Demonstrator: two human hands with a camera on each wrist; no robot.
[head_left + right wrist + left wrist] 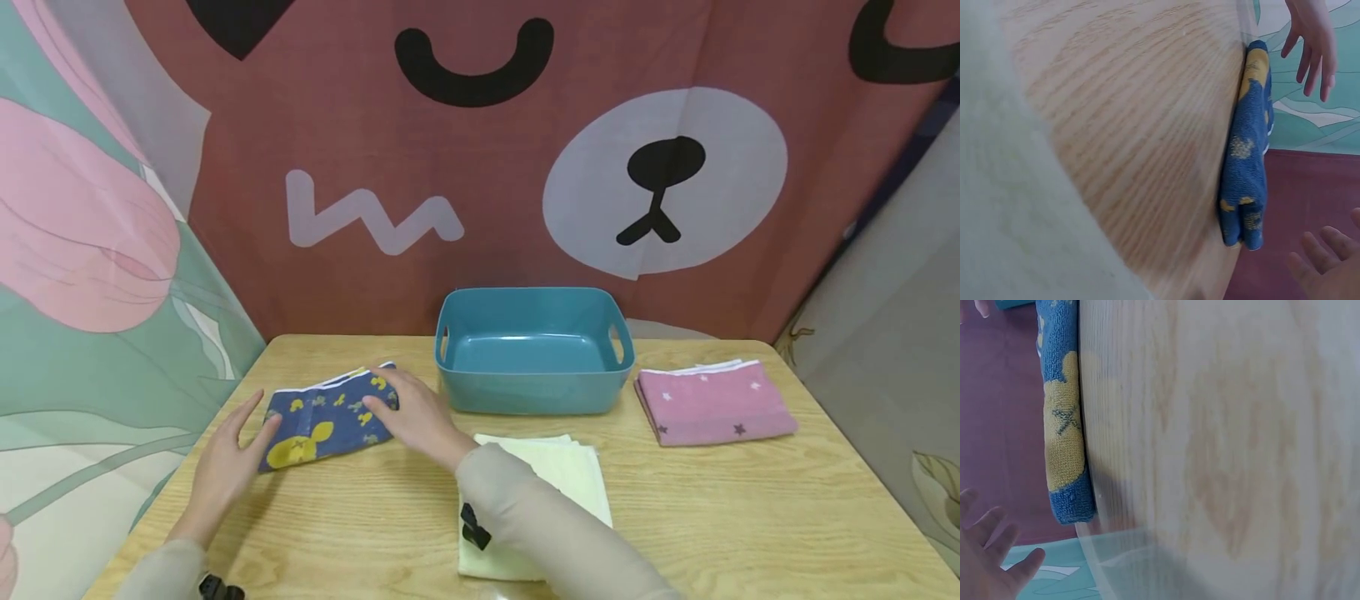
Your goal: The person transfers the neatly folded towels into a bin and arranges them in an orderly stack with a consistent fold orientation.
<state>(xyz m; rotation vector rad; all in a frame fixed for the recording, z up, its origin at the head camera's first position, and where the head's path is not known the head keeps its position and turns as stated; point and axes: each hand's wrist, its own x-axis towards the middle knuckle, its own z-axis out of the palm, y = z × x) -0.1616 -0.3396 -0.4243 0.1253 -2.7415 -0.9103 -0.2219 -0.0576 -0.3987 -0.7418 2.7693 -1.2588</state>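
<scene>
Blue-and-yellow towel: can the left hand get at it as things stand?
Probably yes: the left hand is near the left end of the blue-and-yellow towel, thumb spread from the fingers, and nothing visible blocks the way between.

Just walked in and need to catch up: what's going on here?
A person's left hand and right hand hover near either end of a folded blue towel with yellow patterns, neither gripping it. A cream towel lies beneath the right forearm; a folded pink towel lies right of the teal bin.
</scene>
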